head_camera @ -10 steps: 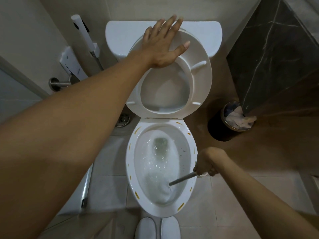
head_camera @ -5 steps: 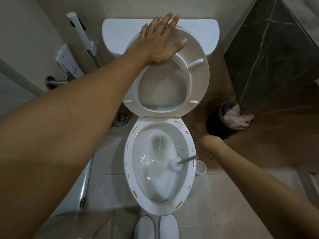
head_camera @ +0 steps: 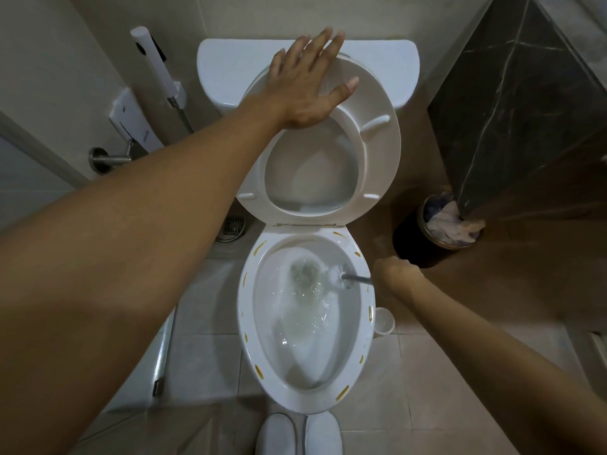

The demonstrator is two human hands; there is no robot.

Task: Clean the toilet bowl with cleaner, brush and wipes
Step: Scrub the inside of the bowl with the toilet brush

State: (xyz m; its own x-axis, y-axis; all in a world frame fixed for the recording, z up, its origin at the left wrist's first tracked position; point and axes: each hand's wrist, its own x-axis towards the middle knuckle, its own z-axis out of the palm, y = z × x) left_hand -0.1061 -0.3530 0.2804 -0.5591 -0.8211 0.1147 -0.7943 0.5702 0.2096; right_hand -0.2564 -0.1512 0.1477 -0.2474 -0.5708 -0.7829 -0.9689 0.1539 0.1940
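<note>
Fingers of left hand [head_camera: 305, 90] spread flat, pressing raised seat [head_camera: 377, 152] back. Bowl [head_camera: 368, 336] centre: scrubbing step under way, brush [head_camera: 341, 274] on upper right wall. Right hand [head_camera: 395, 274] grips handle; finger detail unclear. Next: sweep remaining wall, avoid splashing.

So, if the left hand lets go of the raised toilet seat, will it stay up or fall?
The left hand presses flat on the seat, so it may not stand alone. Hinged at the bowl, it would probably swing down hard, being rigid.

A white ceramic toilet bowl [head_camera: 244, 310] was dotted with yellow streaks; a dark marble panel [head_camera: 512, 103] was veined in white.
</note>
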